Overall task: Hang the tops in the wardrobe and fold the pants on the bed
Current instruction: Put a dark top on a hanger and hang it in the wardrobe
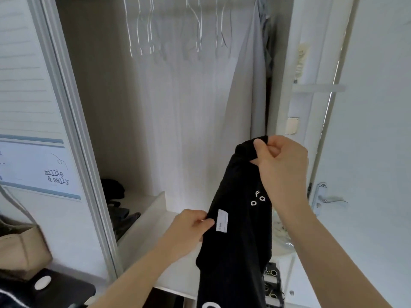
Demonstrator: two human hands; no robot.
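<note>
A black garment (238, 230) with small white letters and a white label hangs in front of the open wardrobe (155, 118). My right hand (280, 165) pinches its top edge at about mid-height of the wardrobe. My left hand (189, 230) grips the garment's left edge beside the white label. Several empty wire hangers (173, 30) hang on the rail at the top. A white garment (251, 74) hangs at the right end of the rail.
A dark pile of clothes (117, 203) lies on the wardrobe's lower left shelf. The sliding door (33, 107) with a printed sign stands at left. A room door with a metal handle (327, 196) is at right. A beige bag (22, 247) sits at lower left.
</note>
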